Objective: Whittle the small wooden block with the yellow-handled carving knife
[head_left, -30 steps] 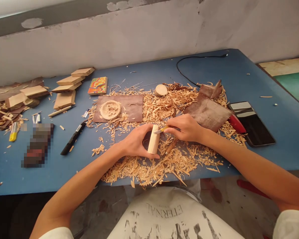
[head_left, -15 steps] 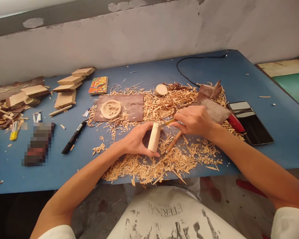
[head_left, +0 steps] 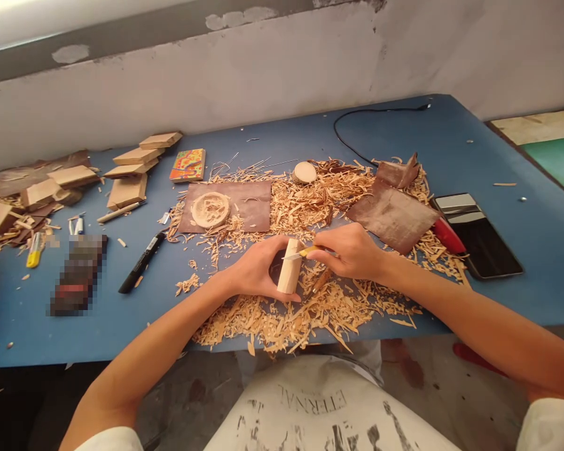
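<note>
My left hand grips a pale, roughly faceted wooden block by its two ends, thumb at the near end and fingers at the far one. In my right hand is a knife with a yellow handle, its short blade lying across the upper part of the block. A thin bark-covered stick rests in the shavings just below my right hand. Curled wood shavings spread over the blue table under both hands.
Beyond my hands lie a carved wooden disc on brown sandpaper and a round wood slice. To the right are folded sandpaper and a phone. On the left, a black marker and wooden blocks.
My right hand has come nearer and slightly left, drawing the knife blade from the block's far end onto its upper face. My left hand still holds the block.
</note>
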The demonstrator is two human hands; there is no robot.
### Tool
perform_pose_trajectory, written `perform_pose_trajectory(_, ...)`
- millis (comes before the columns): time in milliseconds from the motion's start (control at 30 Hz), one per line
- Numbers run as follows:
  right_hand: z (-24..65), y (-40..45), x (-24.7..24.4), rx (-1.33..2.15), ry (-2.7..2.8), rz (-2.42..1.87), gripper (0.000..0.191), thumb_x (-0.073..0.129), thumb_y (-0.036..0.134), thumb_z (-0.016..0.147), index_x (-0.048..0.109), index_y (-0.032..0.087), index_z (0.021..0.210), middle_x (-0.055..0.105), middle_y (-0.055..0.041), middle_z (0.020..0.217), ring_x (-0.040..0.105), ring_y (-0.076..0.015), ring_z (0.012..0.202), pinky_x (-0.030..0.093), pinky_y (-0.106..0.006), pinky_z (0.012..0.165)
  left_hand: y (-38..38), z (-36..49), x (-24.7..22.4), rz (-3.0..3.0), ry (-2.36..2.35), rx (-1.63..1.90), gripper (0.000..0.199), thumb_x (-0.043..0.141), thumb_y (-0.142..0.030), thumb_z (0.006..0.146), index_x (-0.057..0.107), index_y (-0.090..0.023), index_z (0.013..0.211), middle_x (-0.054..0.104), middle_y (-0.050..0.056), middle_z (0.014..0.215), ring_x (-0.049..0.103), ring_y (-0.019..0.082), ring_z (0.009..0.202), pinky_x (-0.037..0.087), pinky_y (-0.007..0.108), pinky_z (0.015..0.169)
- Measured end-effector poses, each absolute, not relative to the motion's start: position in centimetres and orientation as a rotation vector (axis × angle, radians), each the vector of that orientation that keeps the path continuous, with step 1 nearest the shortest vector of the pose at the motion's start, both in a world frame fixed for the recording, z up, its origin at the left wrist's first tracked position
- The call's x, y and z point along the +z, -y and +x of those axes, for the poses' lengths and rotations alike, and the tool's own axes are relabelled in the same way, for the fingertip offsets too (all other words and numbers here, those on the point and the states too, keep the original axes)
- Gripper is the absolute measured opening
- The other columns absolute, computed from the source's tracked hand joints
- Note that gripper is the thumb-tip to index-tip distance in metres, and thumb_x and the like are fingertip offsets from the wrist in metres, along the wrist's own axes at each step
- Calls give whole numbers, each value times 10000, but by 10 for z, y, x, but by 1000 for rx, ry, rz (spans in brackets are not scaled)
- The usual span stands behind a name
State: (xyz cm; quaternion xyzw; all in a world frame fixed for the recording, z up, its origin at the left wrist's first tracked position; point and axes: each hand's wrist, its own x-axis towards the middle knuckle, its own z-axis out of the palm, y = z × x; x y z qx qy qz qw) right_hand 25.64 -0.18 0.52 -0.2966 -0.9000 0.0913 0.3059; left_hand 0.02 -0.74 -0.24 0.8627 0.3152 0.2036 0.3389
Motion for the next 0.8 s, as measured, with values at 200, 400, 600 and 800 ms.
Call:
perform_pose_trajectory(200,261,-3,3,278,2415,-897,496,476,501,1053,570,183,684,563,19,553,506,-106,508,236,-287,551,8,2,2,2244,-809,530,874,902,-635,580,532,-215,1251,687,115,1191,684,315,1041,552,467,922)
perform_pose_trajectory(400,261,-4,1,126,2399,-866,485,484,498,1052,589,175,705,587,14,571,524,-107,517,237,-291,554,8,2,3,2241,-834,513,874,900,-644,574,524,-213,1235,682,105,1162,680,303,1010,555,456,894)
perform_pose_trajectory(600,270,-11,0,-95,2452,-867,509,456,550,1046,616,184,730,610,-1,598,510,-118,537,241,-307,571,8,2,0,2250,-847,502,902,891,-676,565,535,-205,1247,675,118,1192,672,316,1043,549,471,923)
perform_pose_trajectory(800,269,-12,5,-203,2476,-895,560,406,577,1050,614,196,695,579,0,567,485,-125,520,245,-312,563,7,2,2,2231,-864,491,904,883,-681,569,543,-210,1261,688,107,1157,675,310,1015,549,469,906)
